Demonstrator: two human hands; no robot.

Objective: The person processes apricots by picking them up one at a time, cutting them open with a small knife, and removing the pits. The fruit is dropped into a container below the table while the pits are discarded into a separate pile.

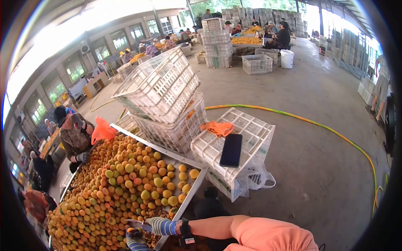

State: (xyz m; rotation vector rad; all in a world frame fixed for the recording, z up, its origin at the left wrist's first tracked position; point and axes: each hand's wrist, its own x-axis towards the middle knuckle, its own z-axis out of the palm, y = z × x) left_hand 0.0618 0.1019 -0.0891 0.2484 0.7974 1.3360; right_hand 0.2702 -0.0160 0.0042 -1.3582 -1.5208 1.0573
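Observation:
My right hand (161,226), in a blue-and-yellow striped glove, is closed around a knife (140,224) whose blade points left over the fruit. Just below it, at the bottom edge of the head view, my left hand (136,241) in a matching glove is closed on an apricot (130,229), close to the blade. Part of the left hand is cut off by the frame. Both hands are over the near corner of a metal-rimmed table (190,188) heaped with apricots (113,171), orange and some greenish. Small brown pieces lie beside the gloves.
Stacked white crates (161,90) stand behind the table. On another crate (255,129) rest a phone (231,150) and an orange cloth (217,128); a plastic bag (253,182) hangs there. A yellow-green hose (318,123) crosses the floor. A person (73,129) sits across the fruit.

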